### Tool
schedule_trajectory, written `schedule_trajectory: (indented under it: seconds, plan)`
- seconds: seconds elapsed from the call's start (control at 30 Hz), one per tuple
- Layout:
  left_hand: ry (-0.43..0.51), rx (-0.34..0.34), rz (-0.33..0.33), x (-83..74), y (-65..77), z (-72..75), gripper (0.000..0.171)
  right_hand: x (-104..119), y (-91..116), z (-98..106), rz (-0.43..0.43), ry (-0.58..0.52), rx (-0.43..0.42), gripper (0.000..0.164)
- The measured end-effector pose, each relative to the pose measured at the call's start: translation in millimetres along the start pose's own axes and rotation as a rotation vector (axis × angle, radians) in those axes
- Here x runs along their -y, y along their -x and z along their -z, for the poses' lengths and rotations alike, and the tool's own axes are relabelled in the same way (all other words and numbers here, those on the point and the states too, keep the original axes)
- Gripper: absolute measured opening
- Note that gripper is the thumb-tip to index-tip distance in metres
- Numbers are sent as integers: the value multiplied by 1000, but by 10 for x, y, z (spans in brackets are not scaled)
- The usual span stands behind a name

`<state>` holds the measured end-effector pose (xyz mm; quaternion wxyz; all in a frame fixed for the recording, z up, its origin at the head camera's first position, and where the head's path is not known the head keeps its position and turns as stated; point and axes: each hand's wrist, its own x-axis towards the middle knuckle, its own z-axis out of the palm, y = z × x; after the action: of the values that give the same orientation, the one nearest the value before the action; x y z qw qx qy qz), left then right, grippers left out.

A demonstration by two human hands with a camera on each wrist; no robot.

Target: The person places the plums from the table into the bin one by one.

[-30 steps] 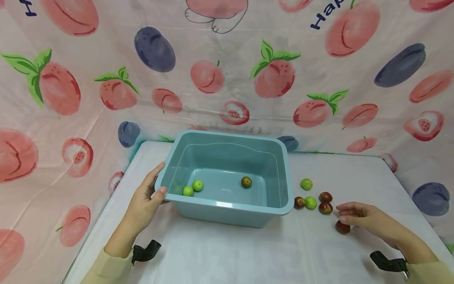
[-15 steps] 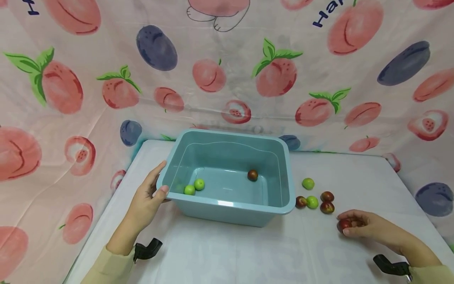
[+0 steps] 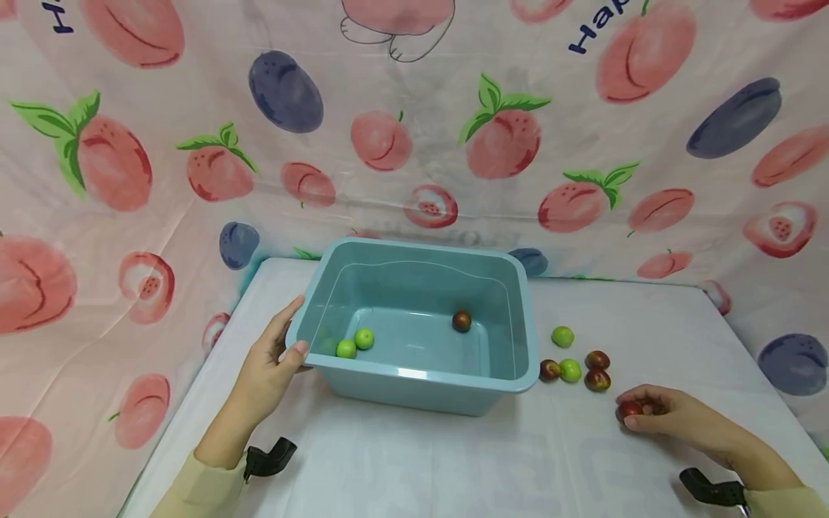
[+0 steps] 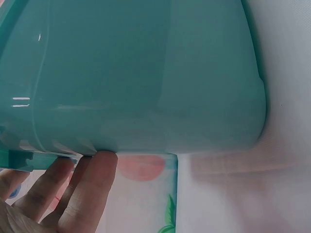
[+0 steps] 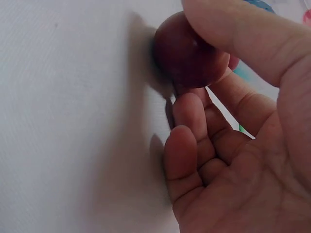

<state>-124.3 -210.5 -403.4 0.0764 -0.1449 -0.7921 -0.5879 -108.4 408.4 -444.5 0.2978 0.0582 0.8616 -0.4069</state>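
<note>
In the head view, a light blue plastic tub (image 3: 414,397) stands on the white table. My left hand (image 3: 265,367) grips its left rim, thumb on top; in the left wrist view the fingers (image 4: 92,189) reach against the tub's outside wall. Two green fruits (image 3: 355,344) and one dark red plum (image 3: 461,321) lie inside the tub. At the right, my right hand (image 3: 673,417) pinches a small dark red plum (image 5: 187,51) between thumb and fingers, at the table surface. The remaining fingers curl loosely below it in the right wrist view.
Between the tub and my right hand lie two green fruits (image 3: 566,352) and three dark red plums (image 3: 596,369). The nearest dark plum (image 3: 549,370) sits close to the tub's right side. A fruit-print cloth (image 3: 401,93) hangs behind the table (image 3: 388,467).
My right hand has lowered slightly and closed its thumb and fingers on the plum. The plum in the tub has rolled a little to the right and back. My left hand keeps its hold.
</note>
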Motion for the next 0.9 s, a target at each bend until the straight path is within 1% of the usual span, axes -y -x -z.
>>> schedule_trajectory:
  seconds: [0.2,0.37,0.5,0.63,0.73,0.9]
  plan:
    - [9,2,-3,3,3,3,62,44,-5,40,-5,42,-3,56]
    - [13,3,-1,6,1,3,61,149,26,117,7,88,-18,55]
    - [17,6,-1,8,-4,-3,61,265,47,169,60,99,-32,55]
    - [21,5,-2,12,-4,-5,61,410,53,218,113,81,-40,55]
    - [18,3,-7,12,-2,-6,61,551,71,246,178,69,-58,53]
    - [20,5,-9,8,0,-7,61,786,88,245,307,63,-131,46]
